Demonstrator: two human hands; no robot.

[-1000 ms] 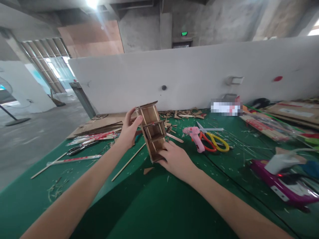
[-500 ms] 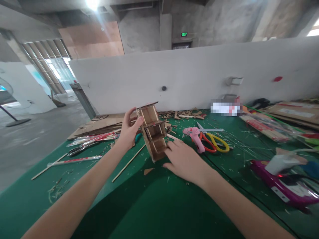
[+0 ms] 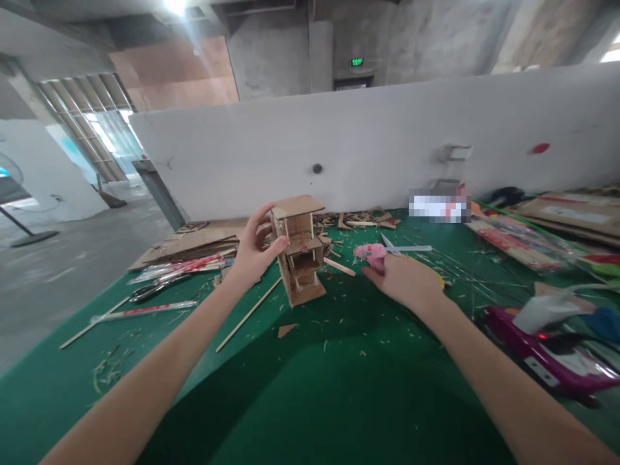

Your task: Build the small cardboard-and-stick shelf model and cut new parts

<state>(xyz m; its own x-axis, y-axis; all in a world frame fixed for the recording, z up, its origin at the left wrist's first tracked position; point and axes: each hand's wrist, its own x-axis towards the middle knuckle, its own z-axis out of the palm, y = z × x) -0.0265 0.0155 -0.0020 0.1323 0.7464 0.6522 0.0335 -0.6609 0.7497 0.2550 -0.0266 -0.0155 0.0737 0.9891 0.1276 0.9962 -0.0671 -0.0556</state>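
Across the near scene, a green counter (image 3: 339,400). On it, just left of centre, a tiered cardboard model (image 3: 306,245), upright, long axis vertical, base apparently resting down. At its upper left side, the left hand (image 3: 256,248), pinching the edge between thumb in front and fingers partly hidden behind. Well apart at near right, a purple power strip (image 3: 513,339). Between model and strip, a pink glue gun (image 3: 371,252), long axis apparently left to right. Over its handle, the right hand (image 3: 411,278), clearly the nearer one, coming in from near right; fingertips mostly hidden, so cannot tell whether closed. Partly under that hand, scissors (image 3: 441,279), crowding the spot. Left of the model, just beside its base, a thin stick (image 3: 248,315). Between model and gun, a short wooden piece (image 3: 340,267). Near the model, a cardboard scrap (image 3: 287,330).
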